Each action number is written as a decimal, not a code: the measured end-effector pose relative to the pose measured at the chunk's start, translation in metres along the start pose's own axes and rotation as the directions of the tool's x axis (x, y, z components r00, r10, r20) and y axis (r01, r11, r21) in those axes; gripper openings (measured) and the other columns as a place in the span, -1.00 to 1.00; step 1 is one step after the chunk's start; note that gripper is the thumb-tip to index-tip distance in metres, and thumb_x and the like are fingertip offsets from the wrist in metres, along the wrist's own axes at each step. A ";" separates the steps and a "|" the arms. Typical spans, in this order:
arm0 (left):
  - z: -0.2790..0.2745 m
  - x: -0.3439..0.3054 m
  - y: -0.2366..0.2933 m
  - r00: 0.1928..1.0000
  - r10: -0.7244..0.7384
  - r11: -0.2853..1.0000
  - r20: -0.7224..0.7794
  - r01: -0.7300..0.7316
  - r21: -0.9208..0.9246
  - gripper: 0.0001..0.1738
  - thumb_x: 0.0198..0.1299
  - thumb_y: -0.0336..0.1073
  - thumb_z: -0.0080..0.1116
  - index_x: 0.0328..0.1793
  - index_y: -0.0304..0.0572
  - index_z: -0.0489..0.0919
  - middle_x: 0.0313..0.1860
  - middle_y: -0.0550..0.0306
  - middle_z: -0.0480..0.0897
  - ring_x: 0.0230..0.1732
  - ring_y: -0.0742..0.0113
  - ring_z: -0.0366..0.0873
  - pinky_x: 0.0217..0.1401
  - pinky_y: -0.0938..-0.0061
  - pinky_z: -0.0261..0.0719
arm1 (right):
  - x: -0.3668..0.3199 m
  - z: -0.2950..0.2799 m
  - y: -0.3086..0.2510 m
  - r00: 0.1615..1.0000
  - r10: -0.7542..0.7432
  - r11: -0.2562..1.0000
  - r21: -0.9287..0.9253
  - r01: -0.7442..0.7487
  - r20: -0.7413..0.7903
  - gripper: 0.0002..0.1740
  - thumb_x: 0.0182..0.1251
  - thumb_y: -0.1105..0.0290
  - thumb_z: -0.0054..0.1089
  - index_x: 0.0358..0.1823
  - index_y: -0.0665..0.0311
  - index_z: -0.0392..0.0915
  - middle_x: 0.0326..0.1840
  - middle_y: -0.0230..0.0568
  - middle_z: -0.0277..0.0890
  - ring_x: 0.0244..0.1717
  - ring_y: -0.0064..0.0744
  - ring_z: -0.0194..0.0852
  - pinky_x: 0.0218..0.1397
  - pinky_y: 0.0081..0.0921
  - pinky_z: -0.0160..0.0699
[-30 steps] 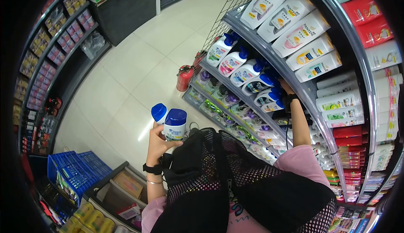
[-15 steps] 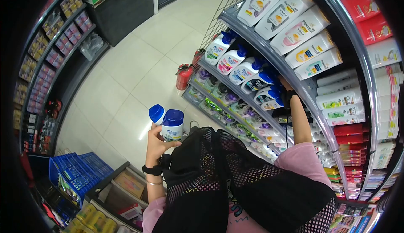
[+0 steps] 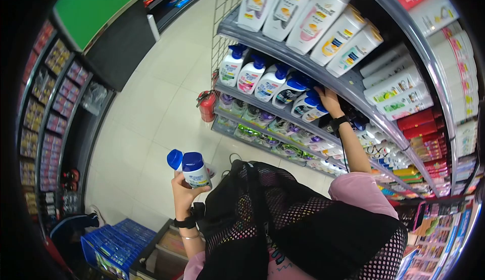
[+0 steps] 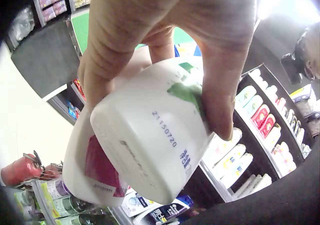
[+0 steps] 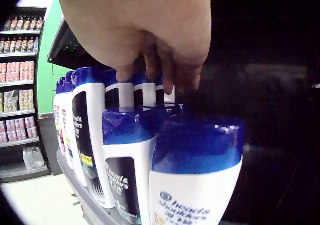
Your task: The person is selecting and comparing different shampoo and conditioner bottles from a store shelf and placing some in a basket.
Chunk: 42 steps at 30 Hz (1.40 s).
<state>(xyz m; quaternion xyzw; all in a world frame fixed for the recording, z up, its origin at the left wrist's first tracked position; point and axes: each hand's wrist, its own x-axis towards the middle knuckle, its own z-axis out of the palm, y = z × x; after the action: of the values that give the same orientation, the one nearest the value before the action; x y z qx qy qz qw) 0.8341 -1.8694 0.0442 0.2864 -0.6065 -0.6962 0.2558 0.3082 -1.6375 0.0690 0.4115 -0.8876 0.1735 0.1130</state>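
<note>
My left hand (image 3: 186, 194) grips two white shampoo bottles with blue caps. In the left wrist view, the nearer shampoo bottle (image 4: 150, 130) has green print and shows its base to the camera. The other held bottle (image 4: 92, 160) bears a magenta label and lies behind it, partly covered. My right hand (image 3: 329, 102) reaches in over a row of Head & Shoulders bottles on the shelf. Seen from the right wrist, its fingers (image 5: 170, 77) hang down at the blue caps of the bottles farther in. Closer to that camera stand a black-labelled bottle (image 5: 122, 180) and a white bottle (image 5: 192, 185).
Above the right hand runs a shelf edge (image 3: 303, 52) with Pantene bottles (image 3: 318, 17) on it. A red fire extinguisher (image 3: 206, 106) stands at the shelf's far end. Blue baskets (image 3: 118, 244) are at lower left. A wire grid (image 3: 227, 7) closes the shelf's side.
The head view has turned, so the shelves sit farther left. My right hand, mostly hidden inside the shelf before, now shows above the blue caps. The left hand keeps its two bottles.
</note>
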 end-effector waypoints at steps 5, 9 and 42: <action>0.003 0.006 0.015 0.998 -0.007 1.000 0.061 0.006 0.022 -0.40 -0.56 -0.70 0.46 -0.17 -0.36 0.61 -0.10 0.13 0.57 -0.10 0.24 0.60 0.04 0.34 0.58 | -0.030 -0.026 -0.039 0.996 0.000 0.984 0.176 -0.015 0.088 -0.49 0.13 0.18 0.29 0.04 0.35 0.48 0.07 0.05 0.46 0.13 0.02 0.35 0.22 -0.27 0.29; 0.004 0.012 0.016 0.986 -0.081 0.997 0.147 0.079 0.020 -0.39 -0.56 -0.70 0.46 -0.17 -0.38 0.60 -0.08 0.14 0.55 -0.09 0.22 0.60 0.05 0.31 0.58 | -0.044 -0.026 -0.043 0.995 -0.050 0.995 0.090 0.043 0.084 -0.45 0.01 0.25 0.36 0.04 0.34 0.47 0.04 0.04 0.44 0.13 0.00 0.33 0.23 -0.28 0.29; 0.084 0.029 0.020 0.961 -0.060 0.994 0.271 0.031 0.109 -0.43 -0.48 -0.70 0.45 -0.17 -0.39 0.58 -0.19 0.12 0.63 -0.17 0.23 0.63 -0.01 0.35 0.61 | -0.022 -0.020 -0.011 0.996 -0.001 0.999 -0.041 0.005 0.093 -0.46 0.11 0.42 0.17 0.16 0.43 0.31 0.15 0.23 0.33 0.21 0.16 0.26 0.25 -0.15 0.25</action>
<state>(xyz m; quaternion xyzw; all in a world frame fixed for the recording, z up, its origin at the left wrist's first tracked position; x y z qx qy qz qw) 0.7538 -1.8338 0.0703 0.2142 -0.6648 -0.7022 0.1383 0.3317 -1.6215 0.0821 0.4181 -0.8947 0.1354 0.0802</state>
